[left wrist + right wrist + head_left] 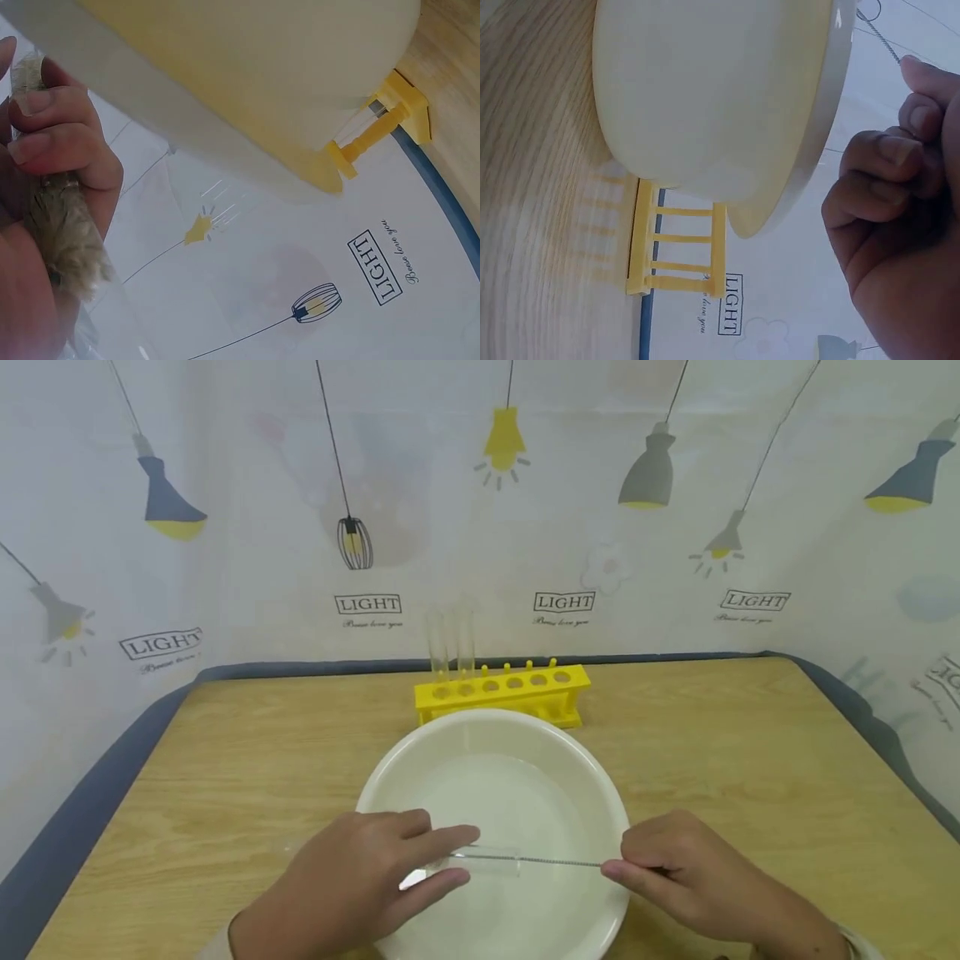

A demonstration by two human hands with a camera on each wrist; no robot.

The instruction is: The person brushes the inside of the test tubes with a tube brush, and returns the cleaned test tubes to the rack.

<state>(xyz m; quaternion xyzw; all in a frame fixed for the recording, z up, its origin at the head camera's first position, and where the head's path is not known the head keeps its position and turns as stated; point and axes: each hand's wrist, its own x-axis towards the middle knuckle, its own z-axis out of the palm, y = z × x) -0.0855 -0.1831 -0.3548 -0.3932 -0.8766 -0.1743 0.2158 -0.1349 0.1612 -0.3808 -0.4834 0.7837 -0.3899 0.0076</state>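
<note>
Over the white basin (613, 793), my left hand (367, 872) grips a clear glass test tube (498, 868) lying roughly level, its mouth toward the right. A test tube brush runs into that mouth; its twisted wire handle (562, 862) spans the gap between my hands. In the left wrist view, pale bristles (67, 240) show inside the tube, partly covered by curled fingers (64, 146). My right hand (693, 877) pinches the wire's outer end between thumb and forefinger at the basin's right rim, with the other fingers curled in.
Behind the basin stands a yellow test tube rack (502, 689) with two clear tubes (466, 643) upright at its left end. The basin appears to hold water (487, 793). A printed cloth (465, 527) hangs along the back of the wooden table (750, 735).
</note>
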